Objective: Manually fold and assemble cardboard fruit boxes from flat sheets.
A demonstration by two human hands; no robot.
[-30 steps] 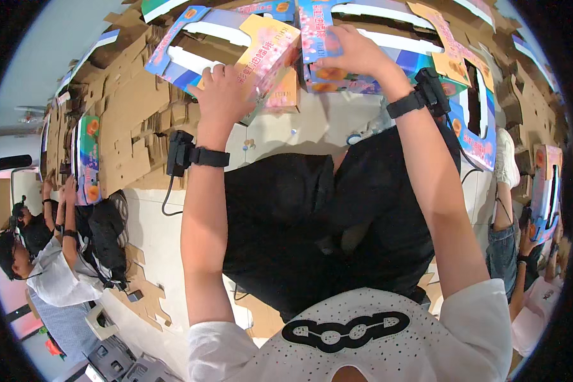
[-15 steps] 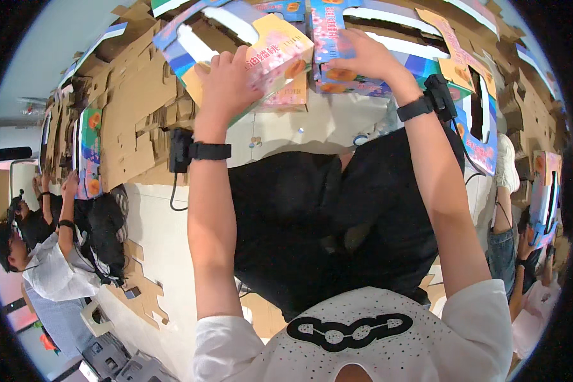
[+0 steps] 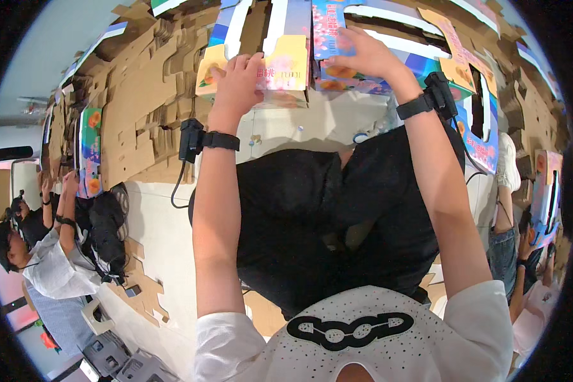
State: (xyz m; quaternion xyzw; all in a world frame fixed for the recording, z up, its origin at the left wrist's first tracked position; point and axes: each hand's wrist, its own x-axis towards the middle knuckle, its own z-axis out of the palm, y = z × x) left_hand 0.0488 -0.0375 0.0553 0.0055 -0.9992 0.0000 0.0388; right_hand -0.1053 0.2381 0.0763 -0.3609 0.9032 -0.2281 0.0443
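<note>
A printed cardboard carton [image 3: 288, 67], yellow and pink at its near end with blue sides and a slot in its top, sits in front of me on the left. My left hand [image 3: 237, 86] grips this near end, fingertips at its upper edge. To its right stands a second printed carton [image 3: 388, 44], blue and purple with a pink blossom panel. The thumb and fingers of my right hand [image 3: 366, 56] are bent against that blossom panel, holding it; part of the grip is hidden. Both wrists wear black straps with small devices.
Stacked flat brown cardboard [image 3: 137, 121] lies to the left. Another blue carton [image 3: 481, 137] stands right of my knee. Coworkers handle cartons at far left [image 3: 90, 153] and far right [image 3: 544, 197]. A grey machine [image 3: 108, 353] sits at lower left.
My left hand has turned the left carton from a slant to straight, beside the right carton, and lowered its near end. My right hand has stayed in place.
</note>
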